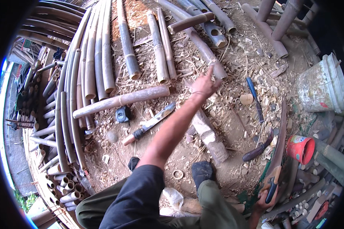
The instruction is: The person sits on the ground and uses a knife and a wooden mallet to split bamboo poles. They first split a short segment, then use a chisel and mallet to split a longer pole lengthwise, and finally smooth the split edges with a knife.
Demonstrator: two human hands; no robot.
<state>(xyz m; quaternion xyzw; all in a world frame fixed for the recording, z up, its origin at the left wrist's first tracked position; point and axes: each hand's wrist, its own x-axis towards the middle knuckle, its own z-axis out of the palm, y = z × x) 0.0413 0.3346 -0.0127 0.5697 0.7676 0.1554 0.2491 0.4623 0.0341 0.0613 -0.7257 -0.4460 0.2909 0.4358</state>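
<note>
My left hand (205, 84) reaches forward with its fingers stretched out and apart. Its fingertips are at the near end of a long bamboo pole (197, 42), and I cannot tell whether they touch it. At the lower right, my right hand (260, 201) is closed round the handle of a handsaw (281, 145), whose long blade points away from me. Left of my left forearm lie a large knife (156, 119) with a wooden handle and a blue tape measure (122, 114). A thick wooden block (210, 138) rests on the ground right of that forearm.
Bamboo poles (99, 49) fill the far left. A cut bamboo length (122, 101) lies crosswise. On the right are a blue-handled tool (253, 91), a dark-handled curved blade (260, 148), a red container (301, 148) and a dirty white bucket (317, 87). Wood chips cover the ground.
</note>
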